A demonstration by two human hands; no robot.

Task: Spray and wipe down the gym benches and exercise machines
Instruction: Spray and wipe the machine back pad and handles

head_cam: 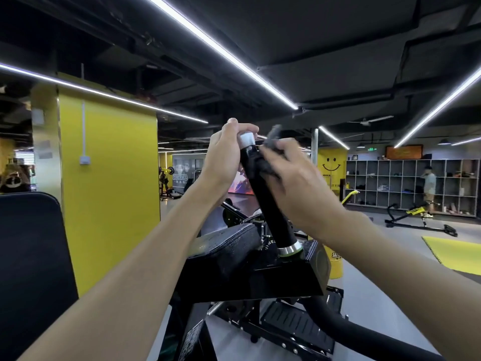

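In a yellow-pillared gym, we steady a machine's upright handle [265, 204] for wiping: our left hand [223, 155] grips its very top, thumb and fingers curled round the pale end cap [246, 138], while our right hand [296, 178] pinches a dark cloth [273, 142] and presses it to the black sleeve just below that cap, touching the handle from the right. The right fingers are blurred, so we cannot tell how far they wrap round the bar. From the two grips the handle's long axis runs down and to the right, slightly tilted, ending at a shiny metal collar [289, 250] where it joins the machine [260, 280]. Most of the black sleeve lies bare below the cloth, between our right wrist and that collar, so the wipe, as we judge it, has to travel downward along the bar; the right hand is the nearer one to that stretch, and the left serves as the anchor above. The seat pad [223, 246], wet-looking and speckled, sits just left of the collar, beneath our left forearm.
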